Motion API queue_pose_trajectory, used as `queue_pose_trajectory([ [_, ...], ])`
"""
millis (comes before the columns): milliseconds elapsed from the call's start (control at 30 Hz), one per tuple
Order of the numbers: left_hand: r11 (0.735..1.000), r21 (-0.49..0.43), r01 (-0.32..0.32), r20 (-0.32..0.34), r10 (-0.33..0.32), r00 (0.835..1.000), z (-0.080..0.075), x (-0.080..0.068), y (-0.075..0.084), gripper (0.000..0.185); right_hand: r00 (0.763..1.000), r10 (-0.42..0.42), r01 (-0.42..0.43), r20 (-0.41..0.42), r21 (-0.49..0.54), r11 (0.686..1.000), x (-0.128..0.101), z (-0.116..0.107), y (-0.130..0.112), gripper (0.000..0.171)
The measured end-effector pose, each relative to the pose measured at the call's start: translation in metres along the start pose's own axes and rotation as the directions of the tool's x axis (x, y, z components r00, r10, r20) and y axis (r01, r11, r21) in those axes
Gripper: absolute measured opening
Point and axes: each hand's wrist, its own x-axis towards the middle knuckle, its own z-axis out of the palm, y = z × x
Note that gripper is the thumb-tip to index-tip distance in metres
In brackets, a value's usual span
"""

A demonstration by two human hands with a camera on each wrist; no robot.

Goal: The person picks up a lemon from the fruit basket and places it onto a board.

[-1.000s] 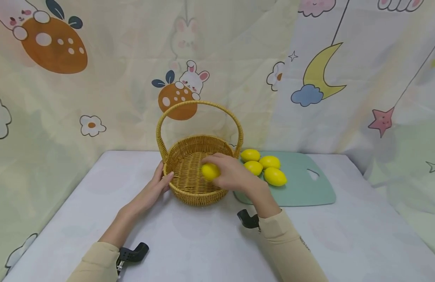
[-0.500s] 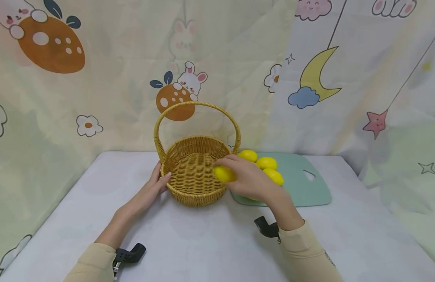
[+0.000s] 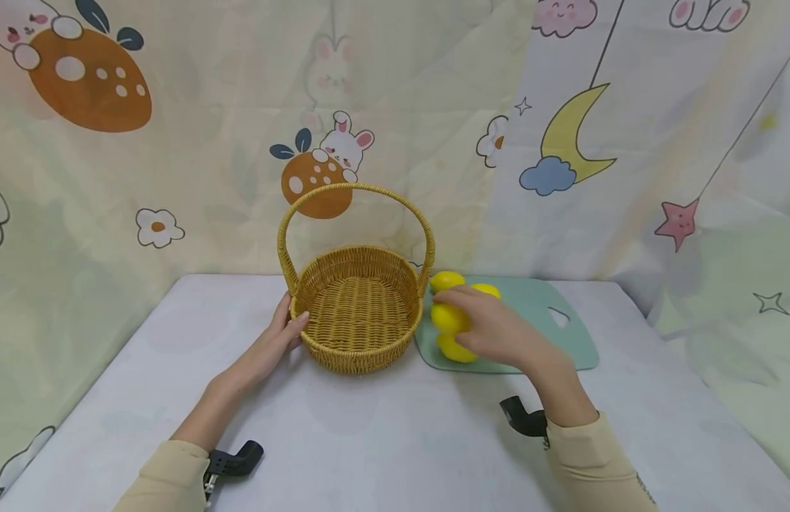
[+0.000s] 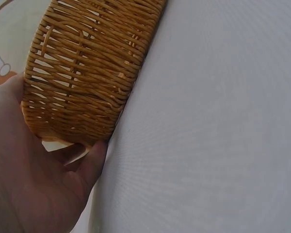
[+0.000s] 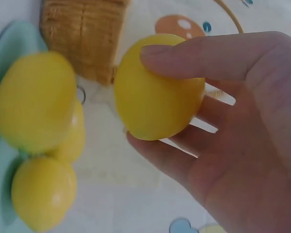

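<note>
In the head view a wicker basket (image 3: 359, 355) with a tall arched handle stands on the table. My left hand (image 3: 269, 348) grips its left side, thumb over the rim; the left wrist view shows the fingers low on the woven wall (image 4: 87, 73). My right hand (image 3: 497, 331) holds a yellow lemon (image 3: 450, 318) over the green cutting board (image 3: 535, 359); in the right wrist view this lemon (image 5: 157, 97) sits between thumb and fingertips. Other lemons lie on the board: one in front (image 3: 456, 350), others behind (image 3: 447, 281), partly hidden by the hand.
The cutting board, with its handle hole (image 3: 559, 317), lies right of the basket. White cloth covers the table (image 3: 369, 441). A printed curtain (image 3: 420, 85) hangs close behind.
My right hand, holding the lemon, has moved right from over the basket to above the cutting board. My left hand stays on the basket. The whole view has shifted slightly.
</note>
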Motion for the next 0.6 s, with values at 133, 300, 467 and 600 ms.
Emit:
queue_pose_trajectory([
  [133, 1.0, 0.003, 0.004, -0.003, -0.004, 1.0, 0.0, 0.0, 0.001, 0.075, 0.999, 0.034, -0.033, 0.036, -0.012, 0.999, -0.008, -0.007, 0.012, 0.058],
  [300, 1.0, 0.006, 0.003, -0.004, -0.003, 1.0, -0.001, 0.0, 0.001, 0.074, 0.994, 0.088, -0.084, 0.07, -0.048, 0.995, -0.018, -0.017, 0.026, 0.058],
  [467, 1.0, 0.004, 0.001, -0.003, -0.001, 1.0, 0.0, 0.0, 0.0, 0.074, 0.983, 0.131, -0.122, 0.126, -0.082, 0.989, -0.024, -0.025, 0.035, 0.056],
  [600, 1.0, 0.0, -0.004, -0.002, 0.004, 1.0, 0.0, 0.0, 0.0, 0.073, 0.97, 0.173, -0.158, 0.17, -0.096, 0.983, -0.026, -0.029, 0.04, 0.054],
])
